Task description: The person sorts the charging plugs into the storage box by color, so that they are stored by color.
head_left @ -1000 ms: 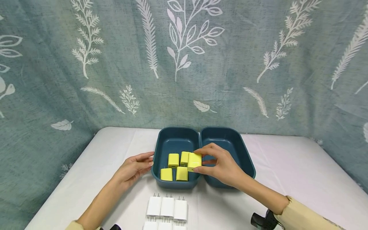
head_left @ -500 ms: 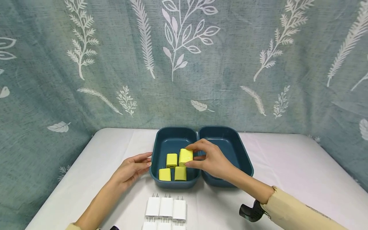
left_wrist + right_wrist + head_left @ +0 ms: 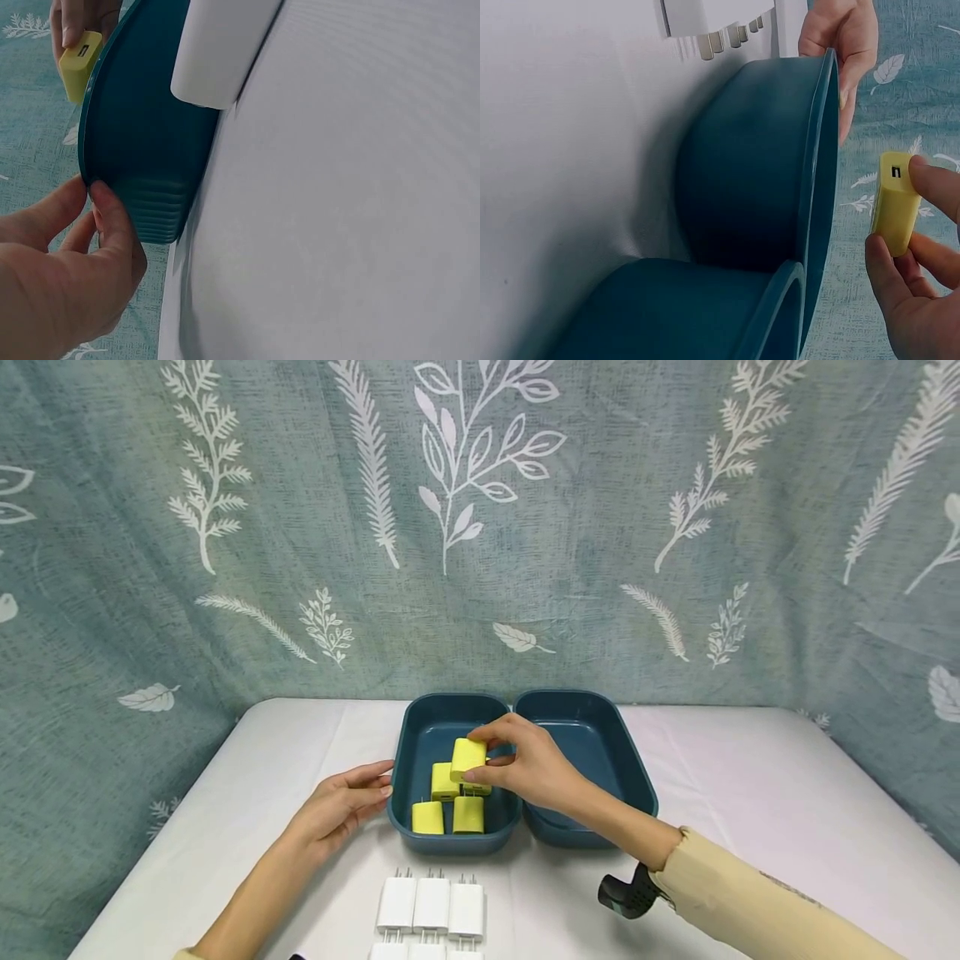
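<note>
A yellow charger plug (image 3: 468,758) is pinched between thumb and fingers of my right hand (image 3: 528,764), raised above the left dark blue bin (image 3: 457,842). Its USB port shows on the yellow charger plug (image 3: 896,199) in the right wrist view. Inside that bin lie several more yellow plugs, among them a front left yellow plug (image 3: 427,817) and a front right yellow plug (image 3: 468,815); one behind is partly hidden by the held plug. On the bin's left side, my left hand (image 3: 337,810) pinches the rim; thumb and fingertip meet there on the bin wall (image 3: 142,142).
A second dark blue bin (image 3: 592,752) stands right against the first. White charger plugs (image 3: 431,906) lie in rows on the white cloth (image 3: 555,902) in front, prongs pointing away. A patterned green curtain (image 3: 375,568) hangs behind the table.
My right hand has carried the yellow plug leftward over the left bin, so it now overlaps the plugs behind it. My left hand keeps its place at the rim.
</note>
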`<state>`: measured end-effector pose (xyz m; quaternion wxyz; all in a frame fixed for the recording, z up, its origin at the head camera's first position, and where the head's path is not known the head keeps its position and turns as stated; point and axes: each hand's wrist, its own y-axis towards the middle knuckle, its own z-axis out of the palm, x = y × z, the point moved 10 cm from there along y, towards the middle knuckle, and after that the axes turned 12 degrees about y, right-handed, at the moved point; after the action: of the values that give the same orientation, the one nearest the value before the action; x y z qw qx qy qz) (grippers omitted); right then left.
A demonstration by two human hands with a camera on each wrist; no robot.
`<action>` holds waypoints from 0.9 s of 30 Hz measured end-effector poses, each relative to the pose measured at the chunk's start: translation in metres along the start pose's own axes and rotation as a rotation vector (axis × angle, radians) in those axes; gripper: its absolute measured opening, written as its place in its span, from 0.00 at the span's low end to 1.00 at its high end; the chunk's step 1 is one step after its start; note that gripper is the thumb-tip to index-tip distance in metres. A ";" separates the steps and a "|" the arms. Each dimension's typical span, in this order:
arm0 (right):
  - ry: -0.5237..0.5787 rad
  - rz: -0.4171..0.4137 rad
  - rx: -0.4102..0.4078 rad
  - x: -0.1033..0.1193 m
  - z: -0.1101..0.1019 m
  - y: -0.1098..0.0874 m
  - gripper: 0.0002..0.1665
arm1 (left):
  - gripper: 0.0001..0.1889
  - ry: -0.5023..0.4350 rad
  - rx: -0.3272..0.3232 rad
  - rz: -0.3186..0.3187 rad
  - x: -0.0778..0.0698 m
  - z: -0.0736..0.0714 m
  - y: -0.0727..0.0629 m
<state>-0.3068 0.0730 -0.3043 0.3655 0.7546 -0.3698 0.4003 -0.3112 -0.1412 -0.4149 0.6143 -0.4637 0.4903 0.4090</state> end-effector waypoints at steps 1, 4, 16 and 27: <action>0.000 -0.001 -0.001 0.000 0.000 0.001 0.27 | 0.28 -0.002 0.002 0.001 0.000 0.000 0.000; 0.000 -0.003 0.007 -0.001 0.003 0.004 0.27 | 0.28 -0.007 0.006 0.006 -0.001 0.000 0.000; -0.130 0.016 0.056 -0.011 0.015 0.022 0.27 | 0.29 0.000 0.016 0.002 -0.001 0.003 0.000; -0.239 0.040 0.107 -0.010 0.025 0.036 0.27 | 0.29 0.010 0.012 -0.012 0.001 0.001 -0.003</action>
<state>-0.3336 0.0381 -0.3140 0.2697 0.8079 -0.4039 0.3338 -0.3078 -0.1405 -0.4149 0.6171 -0.4650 0.4929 0.4000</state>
